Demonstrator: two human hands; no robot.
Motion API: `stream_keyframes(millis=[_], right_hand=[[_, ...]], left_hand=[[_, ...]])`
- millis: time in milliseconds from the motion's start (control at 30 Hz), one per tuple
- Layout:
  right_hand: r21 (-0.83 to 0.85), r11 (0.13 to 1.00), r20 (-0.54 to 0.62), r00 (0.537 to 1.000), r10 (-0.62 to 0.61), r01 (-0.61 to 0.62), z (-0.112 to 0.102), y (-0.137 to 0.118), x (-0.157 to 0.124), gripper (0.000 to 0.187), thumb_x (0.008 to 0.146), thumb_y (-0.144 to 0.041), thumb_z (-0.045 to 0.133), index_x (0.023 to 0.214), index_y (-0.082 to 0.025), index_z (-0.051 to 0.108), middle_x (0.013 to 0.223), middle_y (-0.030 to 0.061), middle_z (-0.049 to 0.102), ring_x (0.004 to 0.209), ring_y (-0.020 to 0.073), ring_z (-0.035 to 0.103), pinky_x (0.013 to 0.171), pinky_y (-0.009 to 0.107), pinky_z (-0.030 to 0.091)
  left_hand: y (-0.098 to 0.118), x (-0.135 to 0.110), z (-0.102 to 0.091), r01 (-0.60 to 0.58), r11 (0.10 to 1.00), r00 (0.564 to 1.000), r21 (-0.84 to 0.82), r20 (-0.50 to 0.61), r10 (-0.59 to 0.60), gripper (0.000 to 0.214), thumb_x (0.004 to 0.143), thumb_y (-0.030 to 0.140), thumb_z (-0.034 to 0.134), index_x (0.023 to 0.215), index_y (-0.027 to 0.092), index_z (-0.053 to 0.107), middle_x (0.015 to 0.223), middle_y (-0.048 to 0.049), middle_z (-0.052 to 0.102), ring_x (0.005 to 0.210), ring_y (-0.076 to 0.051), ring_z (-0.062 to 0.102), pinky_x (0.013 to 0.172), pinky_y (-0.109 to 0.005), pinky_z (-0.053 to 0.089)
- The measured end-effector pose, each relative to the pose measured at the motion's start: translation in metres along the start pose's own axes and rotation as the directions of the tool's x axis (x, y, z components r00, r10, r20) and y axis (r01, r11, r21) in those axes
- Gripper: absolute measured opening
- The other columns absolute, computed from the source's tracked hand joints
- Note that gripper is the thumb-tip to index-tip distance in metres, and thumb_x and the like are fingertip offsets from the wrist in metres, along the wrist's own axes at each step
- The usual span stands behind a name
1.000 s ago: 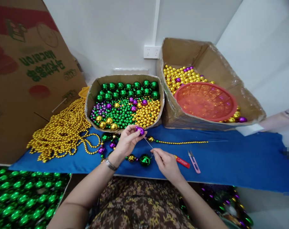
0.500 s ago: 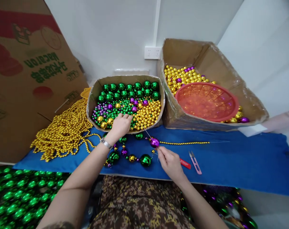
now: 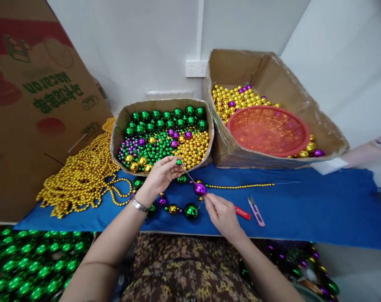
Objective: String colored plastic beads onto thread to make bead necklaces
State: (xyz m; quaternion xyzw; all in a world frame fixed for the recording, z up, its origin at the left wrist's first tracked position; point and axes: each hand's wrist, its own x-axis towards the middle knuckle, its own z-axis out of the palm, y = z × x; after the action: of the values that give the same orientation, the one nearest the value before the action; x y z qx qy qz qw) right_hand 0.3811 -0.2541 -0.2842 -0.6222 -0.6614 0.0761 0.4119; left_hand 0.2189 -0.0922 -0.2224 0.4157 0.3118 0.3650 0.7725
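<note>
My left hand is raised at the near rim of the bead box, pinching a small green bead between thumb and finger. Close beside that bead is the tip of a thin needle. A shiny purple bead sits at the needle's lower end. My right hand is closed at this purple bead, fingertips touching its lower right side; what else they pinch is hidden. Below lies a strand of mixed beads, with a large green bead and a gold bead.
The cardboard box holds sorted green, purple and gold beads. Right of it, a larger box carries a red basket over gold beads. Gold bead strings heap at left. Pink thread snips and a red-handled tool lie rightward.
My left hand has come out of the box toward the needle tip and now holds a small green bead. My right hand stays at the purple bead. The view has shifted slightly.
</note>
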Motion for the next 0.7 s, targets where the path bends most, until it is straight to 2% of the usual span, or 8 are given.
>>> stream_keyframes(millis=[267, 533, 700], right_hand=[[-0.018, 1.000, -0.003, 1.000, -0.009, 0.009, -0.001, 0.001, -0.001, 0.025, 0.098, -0.024, 0.039, 0.089, -0.019, 0.062, 0.075, 0.0046, 0.069, 0.067, 0.0162, 0.064, 0.064, 0.026, 0.046], [-0.020, 1.000, -0.010, 1.000, -0.009, 0.008, -0.001, 0.002, -0.001, 0.025, 0.097, -0.024, 0.040, 0.090, -0.020, 0.063, 0.077, 0.0051, 0.070, 0.069, 0.0170, 0.066, 0.066, 0.026, 0.048], [-0.013, 1.000, -0.012, 1.000, -0.017, 0.017, 0.001, 0.005, -0.001, 0.025, 0.097, -0.024, 0.040, 0.088, -0.019, 0.063, 0.077, 0.0050, 0.070, 0.068, 0.0166, 0.065, 0.066, 0.025, 0.047]], left_hand=[[-0.011, -0.006, -0.001, 0.050, 0.990, 0.997, -0.131, 0.057, -0.043, 0.022, 0.080, 0.027, 0.070, 0.095, 0.012, 0.068, 0.081, -0.0073, 0.070, 0.073, -0.014, 0.067, 0.064, -0.023, 0.055], [-0.014, -0.009, -0.002, 0.021, 0.991, 0.995, -0.132, 0.102, -0.008, 0.026, 0.079, 0.025, 0.072, 0.101, 0.013, 0.068, 0.091, -0.0083, 0.069, 0.079, -0.015, 0.067, 0.069, -0.023, 0.055], [-0.012, -0.008, -0.003, -0.005, 0.993, 0.997, -0.118, 0.081, 0.015, 0.027, 0.078, 0.027, 0.073, 0.100, 0.013, 0.068, 0.092, -0.0074, 0.069, 0.080, -0.014, 0.066, 0.069, -0.024, 0.055]])
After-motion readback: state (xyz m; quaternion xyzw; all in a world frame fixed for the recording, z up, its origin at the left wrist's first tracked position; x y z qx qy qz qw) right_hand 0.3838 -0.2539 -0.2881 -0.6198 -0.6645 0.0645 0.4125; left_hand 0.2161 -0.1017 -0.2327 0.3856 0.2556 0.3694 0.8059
